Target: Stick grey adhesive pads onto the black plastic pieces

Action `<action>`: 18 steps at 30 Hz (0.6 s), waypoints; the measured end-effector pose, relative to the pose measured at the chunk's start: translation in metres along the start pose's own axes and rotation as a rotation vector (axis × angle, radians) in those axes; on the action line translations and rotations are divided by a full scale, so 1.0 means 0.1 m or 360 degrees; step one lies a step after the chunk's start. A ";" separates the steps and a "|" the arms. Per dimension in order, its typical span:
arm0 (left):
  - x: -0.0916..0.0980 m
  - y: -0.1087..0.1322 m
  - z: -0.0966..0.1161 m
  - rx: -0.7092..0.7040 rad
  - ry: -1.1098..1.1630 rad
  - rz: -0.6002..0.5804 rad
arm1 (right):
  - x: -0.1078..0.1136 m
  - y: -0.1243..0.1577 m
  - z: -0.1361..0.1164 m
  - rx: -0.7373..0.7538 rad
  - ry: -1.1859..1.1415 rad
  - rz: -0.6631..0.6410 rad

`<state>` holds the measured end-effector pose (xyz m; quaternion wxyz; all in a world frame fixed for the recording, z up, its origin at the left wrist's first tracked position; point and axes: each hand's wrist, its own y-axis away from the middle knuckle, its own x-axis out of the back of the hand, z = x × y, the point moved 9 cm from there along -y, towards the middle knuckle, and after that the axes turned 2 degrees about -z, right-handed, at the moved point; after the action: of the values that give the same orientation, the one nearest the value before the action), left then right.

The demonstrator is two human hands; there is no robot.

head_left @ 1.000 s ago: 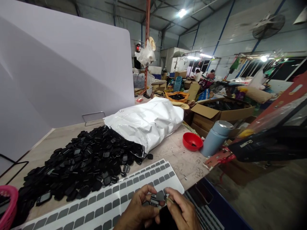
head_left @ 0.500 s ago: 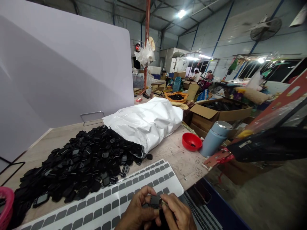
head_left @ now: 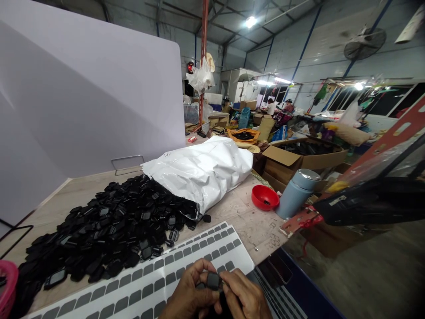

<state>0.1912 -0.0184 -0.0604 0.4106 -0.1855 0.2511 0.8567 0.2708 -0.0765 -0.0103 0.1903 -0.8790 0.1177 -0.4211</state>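
Note:
Near the bottom of the view, my left hand (head_left: 191,290) is closed around a small black watch-like case (head_left: 213,281), its dark grey rounded face turned up. My right hand (head_left: 247,294) is at the case's right edge, thumb and fingers pinched together; what lies between its fingertips is too small to make out. Beneath both hands is a white sheet (head_left: 245,260) printed with rows of grey rounded patches, likely stickers. To the left, a large heap of similar black cases (head_left: 116,221) spreads over the table, spilling from the mouth of a white plastic bag (head_left: 206,168).
A red bowl (head_left: 264,198) and a blue-grey flask (head_left: 299,194) stand at the table's right edge. A pink basket (head_left: 9,283) is at lower left. A white panel (head_left: 99,97) rises behind the heap. Beyond are an open cardboard box (head_left: 282,155) and people at distant tables.
The grey face of the case in my left hand now shows more fully, and my right fingertips have shifted slightly right to its edge. The heap and bag stay put.

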 end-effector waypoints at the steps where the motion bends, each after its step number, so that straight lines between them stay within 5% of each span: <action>1: 0.00 0.00 0.00 -0.0005 -0.0003 -0.0009 | 0.00 -0.01 0.00 -0.0010 0.0016 -0.0052; 7: -0.01 0.00 -0.01 -0.0032 0.0080 -0.0133 | -0.03 -0.06 0.00 -0.0082 0.0056 -0.0362; 18: 0.05 -0.05 -0.07 0.0057 -0.0050 0.0081 | -0.06 -0.08 -0.08 -0.0069 0.0138 -0.0375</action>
<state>0.1926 -0.0169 -0.0700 0.3958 -0.1581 0.2644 0.8651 0.2610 -0.0692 -0.0066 0.1152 -0.8715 0.0309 -0.4756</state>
